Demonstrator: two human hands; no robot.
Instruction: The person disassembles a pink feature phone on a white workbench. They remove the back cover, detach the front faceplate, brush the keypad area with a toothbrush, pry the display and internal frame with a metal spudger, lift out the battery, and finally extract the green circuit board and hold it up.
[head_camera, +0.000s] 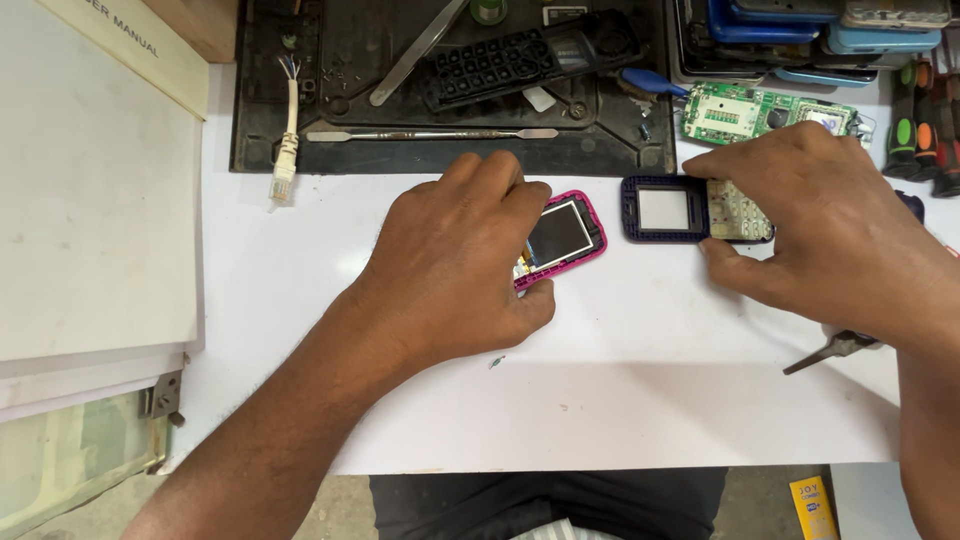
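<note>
Our left hand (455, 265) is curled over the pink phone frame (570, 238) with its glossy dark screen, at the centre of the white counter (620, 400). At 3 o'clock from it, our right hand (835, 220) pinches the dark purple phone faceplate (665, 210) by its keypad end.

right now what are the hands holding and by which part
The left hand grips the pink phone body by its lower end. The right hand pinches the dark purple front cover at its keypad end.
</note>
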